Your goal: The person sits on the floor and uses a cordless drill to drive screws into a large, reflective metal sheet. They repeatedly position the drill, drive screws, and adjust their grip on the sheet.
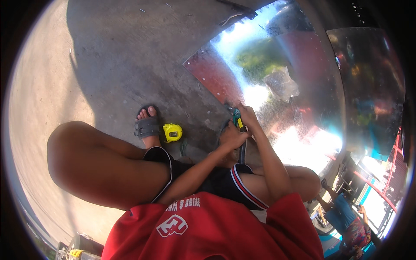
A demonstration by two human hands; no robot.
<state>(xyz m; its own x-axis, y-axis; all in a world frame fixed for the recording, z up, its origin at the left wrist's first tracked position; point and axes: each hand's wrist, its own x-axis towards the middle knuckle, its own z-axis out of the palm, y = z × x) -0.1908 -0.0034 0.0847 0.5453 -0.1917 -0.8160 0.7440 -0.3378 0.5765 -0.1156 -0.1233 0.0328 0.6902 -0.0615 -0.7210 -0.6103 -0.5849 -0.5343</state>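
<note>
A teal and black hand riveter (236, 114) with a yellow patch lies between my hands, its head at the left edge of a shiny metal sheet (299, 65). My left hand (234, 138) is closed around its lower part, and a black ribbed handle (242, 154) runs on below. Higher up, my right hand (248, 117) grips beside the teal head, its fingers partly hidden. Small bright rivet-like dots line the sheet's edge. A crumpled clear plastic bag (281, 83) rests on the sheet.
A yellow tape measure (173, 132) sits on the concrete floor (130, 56) beside my sandalled foot (147, 123). Another metal sheet (368, 82) lies at the right. A dark tool (238, 8) is at the far edge. Another person (346, 216) is at the lower right.
</note>
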